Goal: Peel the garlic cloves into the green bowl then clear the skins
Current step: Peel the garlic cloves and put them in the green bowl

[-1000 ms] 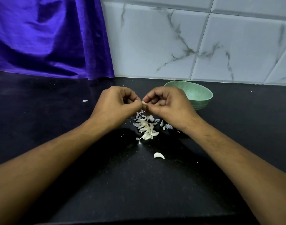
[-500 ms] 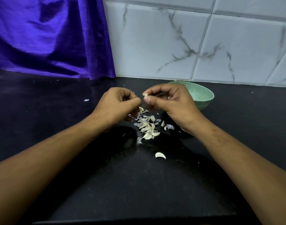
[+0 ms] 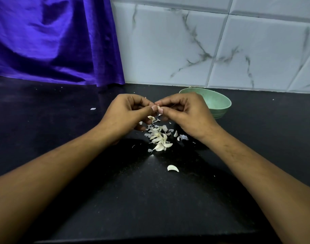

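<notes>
Our left hand (image 3: pixel 127 113), fingers curled, pinches one end of a small garlic clove (image 3: pixel 158 108) above the surface (image 3: pixel 62 131). A shred of skin (image 3: pixel 151 118) shows just below it, over the pile of cloves and skins (image 3: pixel 159 138); one loose clove (image 3: pixel 172 168) lies nearer us. Our right hand (image 3: pixel 187 113), fingers also curled, pinches the other end. We judge it best to nick the skin with a thumbnail, strip it down onto the pile, then drop the bare clove into the green bowl (image 3: pixel 219 103) just beyond, to the right.
</notes>
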A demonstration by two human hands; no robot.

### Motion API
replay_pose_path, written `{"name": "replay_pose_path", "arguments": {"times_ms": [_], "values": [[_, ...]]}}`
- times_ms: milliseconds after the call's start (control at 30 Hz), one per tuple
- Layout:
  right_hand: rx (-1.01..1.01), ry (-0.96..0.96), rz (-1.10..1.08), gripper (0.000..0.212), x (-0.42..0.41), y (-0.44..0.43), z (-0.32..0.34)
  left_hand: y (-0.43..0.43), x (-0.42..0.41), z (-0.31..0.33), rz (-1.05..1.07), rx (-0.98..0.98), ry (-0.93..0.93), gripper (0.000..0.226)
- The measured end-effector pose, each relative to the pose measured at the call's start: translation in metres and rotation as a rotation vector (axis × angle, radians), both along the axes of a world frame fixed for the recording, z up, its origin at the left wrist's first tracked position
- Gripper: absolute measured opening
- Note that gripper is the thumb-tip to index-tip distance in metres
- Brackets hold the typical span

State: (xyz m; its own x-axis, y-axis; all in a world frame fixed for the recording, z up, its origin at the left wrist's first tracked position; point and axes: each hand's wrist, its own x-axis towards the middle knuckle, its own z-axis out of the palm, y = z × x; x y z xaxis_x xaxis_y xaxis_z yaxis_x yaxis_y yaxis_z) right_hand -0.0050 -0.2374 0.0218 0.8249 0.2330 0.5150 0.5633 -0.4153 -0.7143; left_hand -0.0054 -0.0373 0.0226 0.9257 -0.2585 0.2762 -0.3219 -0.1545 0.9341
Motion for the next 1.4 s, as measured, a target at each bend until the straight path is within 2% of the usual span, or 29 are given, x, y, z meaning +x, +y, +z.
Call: {"name": "replay_pose_path", "arguments": {"times_ms": [167,500,700,933,1167,1267,1400], "values": [[-0.076,-0.045,-0.061,0.014,-0.001,0.000,0.000,-0.001,-0.001,0.001,0.033,0.023,0.012,0.009],[-0.184,-0.047,-0.082,0.012,-0.004,0.004,-0.002,-0.001,-0.004,0.002,0.211,0.278,-0.198,0.008],[0.034,0.074,0.001,0.009,-0.004,0.009,-0.006,-0.002,-0.004,0.005,0.237,0.292,-0.179,0.009],[0.323,0.124,0.042,0.010,-0.009,0.011,0.005,-0.002,-0.004,0.003,0.209,0.265,-0.103,0.015],[0.320,0.191,0.027,0.014,-0.007,0.008,0.005,0.001,-0.002,0.001,0.161,0.208,-0.158,0.027],[0.304,0.214,0.057,0.016,-0.006,0.007,0.004,0.001,-0.001,0.000,0.172,0.220,-0.187,0.023],[0.282,0.226,0.081,0.016,-0.005,0.007,0.003,0.002,0.003,-0.002,0.141,0.160,-0.134,0.017]]}}
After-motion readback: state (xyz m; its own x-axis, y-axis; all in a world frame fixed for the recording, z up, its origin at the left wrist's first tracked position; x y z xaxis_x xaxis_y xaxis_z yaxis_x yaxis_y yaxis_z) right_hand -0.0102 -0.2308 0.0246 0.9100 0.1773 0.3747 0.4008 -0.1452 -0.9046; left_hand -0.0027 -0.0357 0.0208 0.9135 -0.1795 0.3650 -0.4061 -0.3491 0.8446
